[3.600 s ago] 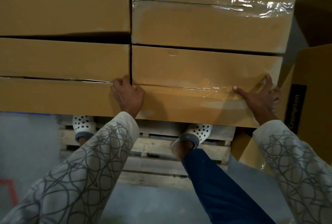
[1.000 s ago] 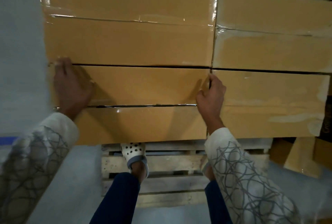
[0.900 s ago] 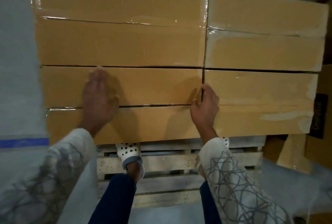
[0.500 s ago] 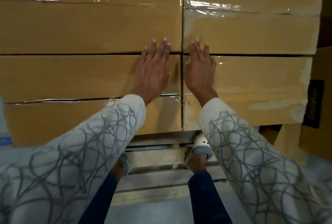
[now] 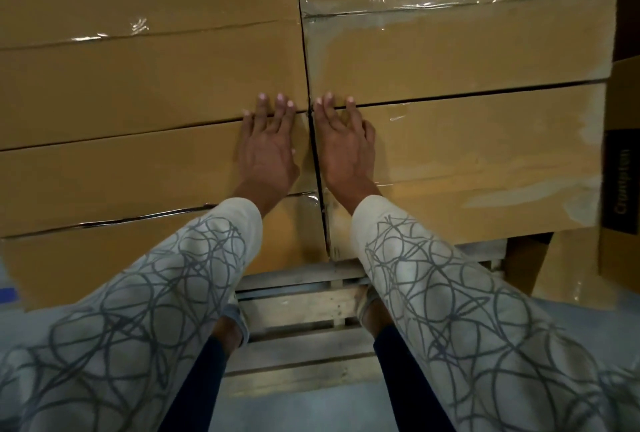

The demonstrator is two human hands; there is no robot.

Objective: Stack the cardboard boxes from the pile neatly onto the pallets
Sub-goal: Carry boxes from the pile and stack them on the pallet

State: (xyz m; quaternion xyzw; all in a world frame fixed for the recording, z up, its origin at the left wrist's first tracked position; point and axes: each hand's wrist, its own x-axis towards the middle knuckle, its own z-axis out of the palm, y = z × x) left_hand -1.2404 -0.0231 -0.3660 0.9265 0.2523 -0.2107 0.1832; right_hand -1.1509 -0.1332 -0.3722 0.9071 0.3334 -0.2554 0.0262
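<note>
Several taped brown cardboard boxes lie flat in two columns on a wooden pallet (image 5: 304, 307). My left hand (image 5: 268, 151) lies flat with straight fingers on the near left box (image 5: 121, 175), fingertips reaching over the seam onto the far left box (image 5: 149, 75). My right hand (image 5: 343, 147) lies flat on the near right box (image 5: 485, 154), its fingertips at the seam with the far right box (image 5: 457, 47). The two hands sit side by side, either side of the gap between the columns.
More brown boxes stand at the right, one with a black printed label (image 5: 620, 186). Grey floor (image 5: 294, 411) lies in front of the pallet, with a strip of blue tape (image 5: 7, 294) at the left edge. My feet stand on the pallet slats.
Both hands came from the outer and middle edges of the near left box to the centre gap. They now lie flat side by side, and the view has moved closer.
</note>
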